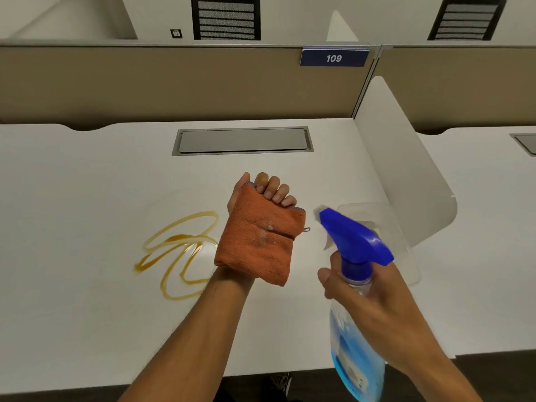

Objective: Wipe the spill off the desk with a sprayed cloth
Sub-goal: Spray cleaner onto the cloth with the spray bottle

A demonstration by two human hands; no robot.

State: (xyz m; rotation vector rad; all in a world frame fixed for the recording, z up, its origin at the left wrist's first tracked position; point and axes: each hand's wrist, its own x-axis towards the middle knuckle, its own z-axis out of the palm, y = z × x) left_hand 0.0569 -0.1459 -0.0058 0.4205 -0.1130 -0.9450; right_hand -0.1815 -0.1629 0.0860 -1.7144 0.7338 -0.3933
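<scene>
A folded orange cloth (pixel 258 242) lies over the palm of my left hand (pixel 268 190), whose fingers curl over its top edge; a damp patch shows on its middle. My right hand (pixel 368 294) grips a clear spray bottle (pixel 356 358) of blue liquid by the neck. Its blue trigger head (pixel 353 239) points left at the cloth, a short gap away. A brown looping spill (pixel 177 253) lies on the white desk (pixel 87 314), just left of my left wrist and partly hidden behind it.
A grey cable hatch (pixel 242 140) is set into the desk near the back. A beige partition (pixel 145 82) with a blue "109" sign (pixel 333 58) stands behind it. A white side divider (pixel 406 169) rises at the right, with a clear plastic tray (pixel 406 242) beside it.
</scene>
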